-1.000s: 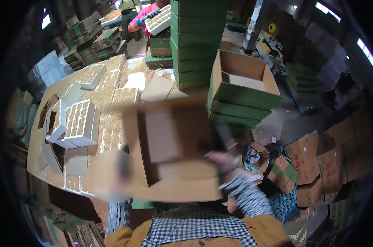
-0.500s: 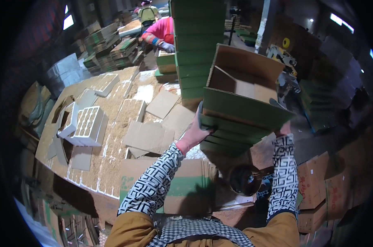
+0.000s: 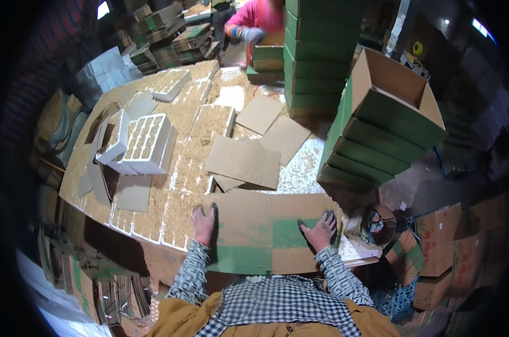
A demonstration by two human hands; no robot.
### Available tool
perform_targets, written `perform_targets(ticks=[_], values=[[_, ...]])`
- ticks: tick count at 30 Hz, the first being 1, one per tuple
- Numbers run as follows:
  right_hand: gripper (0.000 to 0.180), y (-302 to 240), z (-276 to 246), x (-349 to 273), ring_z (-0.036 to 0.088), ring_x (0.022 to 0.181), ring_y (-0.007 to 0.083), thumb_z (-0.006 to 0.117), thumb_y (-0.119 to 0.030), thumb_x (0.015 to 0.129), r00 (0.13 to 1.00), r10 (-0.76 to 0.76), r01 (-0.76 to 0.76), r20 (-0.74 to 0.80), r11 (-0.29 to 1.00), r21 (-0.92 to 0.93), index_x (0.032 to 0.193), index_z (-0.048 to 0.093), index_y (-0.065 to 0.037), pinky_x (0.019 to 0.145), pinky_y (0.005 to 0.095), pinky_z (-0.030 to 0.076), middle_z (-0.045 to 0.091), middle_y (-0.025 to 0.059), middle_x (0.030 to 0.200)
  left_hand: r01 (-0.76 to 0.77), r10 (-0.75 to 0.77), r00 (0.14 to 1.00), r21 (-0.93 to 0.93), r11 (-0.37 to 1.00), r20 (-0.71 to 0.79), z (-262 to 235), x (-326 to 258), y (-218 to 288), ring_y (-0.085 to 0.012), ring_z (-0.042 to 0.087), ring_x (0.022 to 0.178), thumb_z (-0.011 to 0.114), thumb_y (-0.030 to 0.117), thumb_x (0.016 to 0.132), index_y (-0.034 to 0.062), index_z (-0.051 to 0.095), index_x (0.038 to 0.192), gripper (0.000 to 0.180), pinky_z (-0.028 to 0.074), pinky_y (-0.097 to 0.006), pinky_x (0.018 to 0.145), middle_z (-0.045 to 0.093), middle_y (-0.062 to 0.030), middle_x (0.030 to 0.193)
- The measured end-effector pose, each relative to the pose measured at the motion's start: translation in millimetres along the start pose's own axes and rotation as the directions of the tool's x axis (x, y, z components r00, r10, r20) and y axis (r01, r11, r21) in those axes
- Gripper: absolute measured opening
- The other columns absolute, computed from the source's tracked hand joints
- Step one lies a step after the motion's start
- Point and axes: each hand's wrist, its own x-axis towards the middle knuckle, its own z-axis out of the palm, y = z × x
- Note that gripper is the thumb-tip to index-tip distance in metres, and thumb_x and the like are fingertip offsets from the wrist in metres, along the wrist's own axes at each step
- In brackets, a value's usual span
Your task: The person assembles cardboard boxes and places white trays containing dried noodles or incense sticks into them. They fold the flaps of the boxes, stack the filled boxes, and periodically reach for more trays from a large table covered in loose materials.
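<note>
Trays, white and packed with tan crumbly material (image 3: 176, 216), lie side by side in a broad bed that fills the left and middle of the view. A tall column of green cardboard boxes (image 3: 322, 62) rises at the far edge, and to its right stands a shorter stack of brown-and-green cardboard boxes (image 3: 378, 137), the top one open and upright. Directly before the person's checked apron (image 3: 274, 300) lies a flattened brown cardboard carton with green bands (image 3: 243, 222), its face up; whether others lie beneath it cannot be told. Just beyond it, smaller plain grey-brown cardboard sheets (image 3: 243, 160) overlap loosely. The step in hand looks like taking hold of the carton by its two sides; opening it out would call for a firm grip at both edges and a lift clear of the surface. The left hand (image 3: 204, 224) is spread at the carton's left edge, thumb apart from the fingers. The right hand (image 3: 321, 231) is spread too, its thumb over the carton's face and its fingers at the right edge; whether any fingertips curl underneath cannot be told.
</note>
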Motion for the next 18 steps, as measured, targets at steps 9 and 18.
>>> perform_targets(ticks=[9,18], values=[[0.038,-15.0,-129.4,34.5,0.055,0.092,0.0190,0.062,-0.022,0.088,0.903,0.290,0.236,-0.318,0.284,0.929,0.113,0.053,0.006,0.083,0.0313,0.044,0.059,0.0084,0.105,-0.305,0.431,0.897,-0.846,0.437,-0.100,-111.5,42.3,74.7,-0.0181,0.058,0.094,0.050,0.029,0.094,-0.0058,0.055,0.119,0.043,0.046,-0.030,0.083,0.063,-0.0133,0.104],[0.029,-61.2,-167.2,-27.9,0.049,0.105,0.0171,0.051,-0.005,0.092,0.820,-0.092,0.567,-0.565,0.268,0.779,0.120,0.045,0.002,0.096,0.0287,0.039,0.049,0.0096,0.116,-0.001,0.465,0.885,-0.998,0.065,0.030,-144.1,41.6,74.5,-0.0269,0.047,0.122,0.039,0.040,0.099,0.0000,0.023,0.144,0.062,0.039,-0.037,0.101,0.036,-0.0158,0.144]])
